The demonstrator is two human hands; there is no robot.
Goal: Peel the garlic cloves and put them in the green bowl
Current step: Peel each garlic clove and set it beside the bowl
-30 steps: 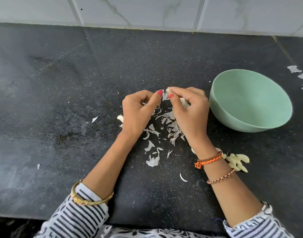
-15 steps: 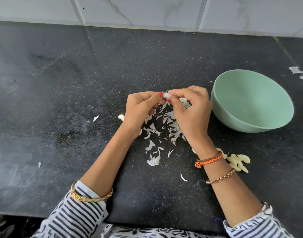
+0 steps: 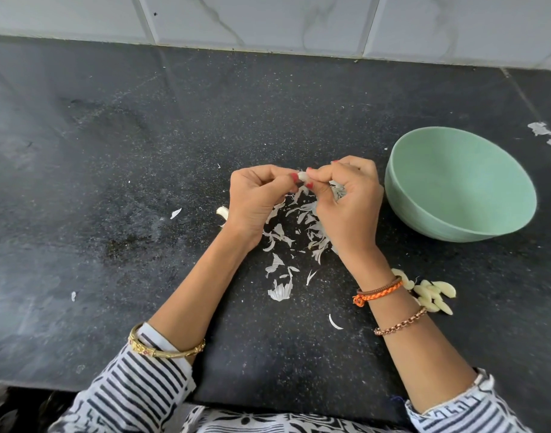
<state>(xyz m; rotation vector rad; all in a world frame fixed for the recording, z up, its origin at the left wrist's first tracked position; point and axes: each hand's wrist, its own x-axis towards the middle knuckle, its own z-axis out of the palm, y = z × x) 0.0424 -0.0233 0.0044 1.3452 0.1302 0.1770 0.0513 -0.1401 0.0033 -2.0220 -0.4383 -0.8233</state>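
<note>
Peeled cloves (image 3: 433,295): heaped on the bench (image 3: 111,182) by the right wrist, not yet in the bowl.
Skins (image 3: 286,239): scattered beneath the hands.
Left hand (image 3: 255,201): grip pinching the clove (image 3: 302,175), steadying it.
Right hand (image 3: 349,204): grip pinching the same clove, likely tearing skin.
Green bowl (image 3: 461,185): right, tilted; inside looks empty.
Hidden: most of the clove.

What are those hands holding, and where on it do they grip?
A garlic clove, pinched between both hands: left hand on its left end, right hand on its right end.
</note>
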